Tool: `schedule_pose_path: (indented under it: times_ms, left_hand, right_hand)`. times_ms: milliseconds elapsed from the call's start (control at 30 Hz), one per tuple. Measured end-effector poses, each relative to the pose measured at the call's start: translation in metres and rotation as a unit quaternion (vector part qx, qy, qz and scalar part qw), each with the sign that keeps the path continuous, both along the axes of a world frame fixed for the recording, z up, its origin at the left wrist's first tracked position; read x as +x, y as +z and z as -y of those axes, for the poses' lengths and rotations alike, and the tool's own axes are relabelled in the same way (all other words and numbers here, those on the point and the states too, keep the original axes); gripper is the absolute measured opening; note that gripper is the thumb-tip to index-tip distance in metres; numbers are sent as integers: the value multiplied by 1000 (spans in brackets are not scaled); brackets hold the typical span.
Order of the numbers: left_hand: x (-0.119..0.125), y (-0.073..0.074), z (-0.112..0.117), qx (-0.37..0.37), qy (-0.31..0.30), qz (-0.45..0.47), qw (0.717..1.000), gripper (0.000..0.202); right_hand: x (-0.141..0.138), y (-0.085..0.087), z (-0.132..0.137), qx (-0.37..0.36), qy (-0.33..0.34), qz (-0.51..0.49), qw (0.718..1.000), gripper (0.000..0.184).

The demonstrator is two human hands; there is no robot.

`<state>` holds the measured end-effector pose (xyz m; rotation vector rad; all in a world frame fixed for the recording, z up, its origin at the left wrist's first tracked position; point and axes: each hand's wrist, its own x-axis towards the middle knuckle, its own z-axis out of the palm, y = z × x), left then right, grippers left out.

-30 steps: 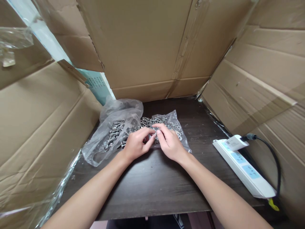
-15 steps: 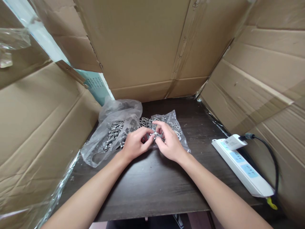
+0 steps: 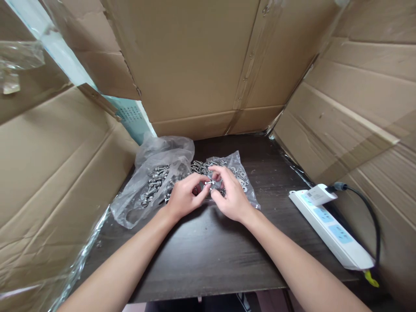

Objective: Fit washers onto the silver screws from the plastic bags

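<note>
My left hand (image 3: 188, 195) pinches a small silver bolt (image 3: 209, 183) between thumb and forefinger, with its shank pointing right. Close by on the right, my right hand (image 3: 231, 194) has thumb and fingers apart around the bolt's free end; whether a fingertip touches it is too small to tell. Beneath and beyond the hands lies a flat clear plastic bag (image 3: 251, 197) with loose bolts (image 3: 199, 166) and flat washers (image 3: 241, 174) on it. Left of my hands, a larger crumpled clear bag (image 3: 130, 214) holds many bolts with nuts or washers on them (image 3: 156, 181).
The dark wooden table (image 3: 201, 260) is walled by cardboard panels (image 3: 195, 65) at the back and both sides. A white power strip (image 3: 338, 234) with a plugged-in white adapter (image 3: 320, 194) and black cable (image 3: 373, 212) stands at the right. Blue printed paper (image 3: 130, 115) shows behind the left panel.
My right thumb and forefinger have spread apart and drawn slightly away from the bolt. The left hand keeps its pinch in nearly the same place.
</note>
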<state>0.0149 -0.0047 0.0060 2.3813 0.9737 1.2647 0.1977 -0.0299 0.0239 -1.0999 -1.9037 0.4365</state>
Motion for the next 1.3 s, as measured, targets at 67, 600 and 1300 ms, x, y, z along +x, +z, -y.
schedule_pose_path:
  times_ms: [67, 600, 1300]
  left_hand:
    - [0, 0, 0, 0, -3, -1, 1000, 10]
    - [0, -2, 0, -5, -21, 3, 1000, 11]
    - [-2, -2, -2, 15, -3, -12, 1000, 12]
  right_hand:
    - [0, 0, 0, -1, -5, 1, 1000, 46]
    - [1, 6, 1, -77, -54, 7, 996, 25]
    - [-1, 0, 1, -29, -38, -1, 999, 31]
